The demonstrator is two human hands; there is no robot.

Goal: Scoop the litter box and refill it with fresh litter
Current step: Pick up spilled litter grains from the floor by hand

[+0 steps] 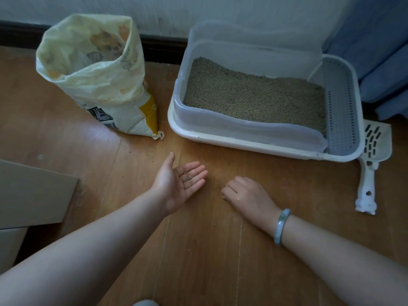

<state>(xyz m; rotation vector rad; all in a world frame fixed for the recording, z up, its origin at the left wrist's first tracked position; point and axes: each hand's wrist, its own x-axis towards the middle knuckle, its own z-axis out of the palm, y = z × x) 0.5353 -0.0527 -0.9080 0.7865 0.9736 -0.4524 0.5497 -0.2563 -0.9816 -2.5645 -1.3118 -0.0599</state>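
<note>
wood floor [198, 250], person down low, both bare forearms reaching forward. hands apart, neither holding a tool. left hand [178, 184] palm up, fingers straight and relaxed, a few loose pellets [188, 178] lying on the fingers. right hand [245, 195] palm down just beside it, fingers curled under with the tips at the floor next to some scattered crumbs [217, 192]; cannot tell if anything is pinched. pale green bangle [281, 226] on the right wrist. litter box [220, 139] sits beyond the hands against the wall, white base with a translucent high-sided rim, a bed of tan litter [254, 93] spread across it, higher toward the back left. grey perforated step [340, 107] fills the box's right end. white slotted scoop [367, 180] lies flat on the floor, its head touching or tucked at the box's front right corner, handle toward the person, well apart from both hands. litter bag [95, 74] stands upright left of the box, mouth open, top crumpled. cardboard flap [33, 193] at the left edge. blue curtain [375, 51] hangs behind the box on the right.
</note>
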